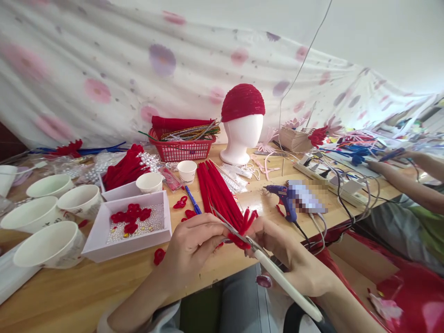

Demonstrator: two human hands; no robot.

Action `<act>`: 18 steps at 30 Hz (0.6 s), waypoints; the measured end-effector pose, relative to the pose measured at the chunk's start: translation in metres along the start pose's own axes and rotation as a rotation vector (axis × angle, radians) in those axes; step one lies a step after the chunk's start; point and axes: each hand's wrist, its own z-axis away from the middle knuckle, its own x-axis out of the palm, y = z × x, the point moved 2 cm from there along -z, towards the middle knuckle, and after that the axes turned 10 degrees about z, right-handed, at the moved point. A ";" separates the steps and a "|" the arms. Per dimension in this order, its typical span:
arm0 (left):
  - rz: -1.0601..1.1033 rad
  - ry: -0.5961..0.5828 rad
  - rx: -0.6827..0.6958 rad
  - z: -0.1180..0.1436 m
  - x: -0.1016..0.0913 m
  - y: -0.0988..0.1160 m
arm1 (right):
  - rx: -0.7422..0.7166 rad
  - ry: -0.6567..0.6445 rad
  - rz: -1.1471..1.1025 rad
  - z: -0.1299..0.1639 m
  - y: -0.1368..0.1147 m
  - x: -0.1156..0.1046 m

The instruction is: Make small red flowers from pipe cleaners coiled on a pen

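My left hand (199, 243) pinches a small looped piece of red chenille stem (239, 239) in front of my chest, above the table's front edge. My right hand (291, 259) is closed around scissors (277, 273) with a long white handle; their thin metal blades lie across the red piece, between both hands. The right fingertips are close to the red strands, and whether they touch them is hard to tell. Just beyond my hands lies a bundle of long red chenille stems (218, 189). Beside it are a blue pen (193, 200) and small red chenille loops (180, 202).
On the left are a white box (93, 245) holding beads and red flowers, and several paper cups (48, 245). A red basket (183, 150) and a white mannequin head (241, 136) with a red cap stand behind. Rightward lie a blue glue gun (286, 199), power strips (336, 180) and another person's arms (409, 182).
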 end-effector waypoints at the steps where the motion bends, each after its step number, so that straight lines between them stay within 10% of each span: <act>1: 0.008 -0.001 -0.007 0.000 0.001 -0.001 | -0.013 0.015 -0.004 0.001 0.001 0.000; 18: 0.417 0.155 -0.246 0.002 0.010 -0.008 | -0.078 0.173 0.235 0.005 -0.003 0.007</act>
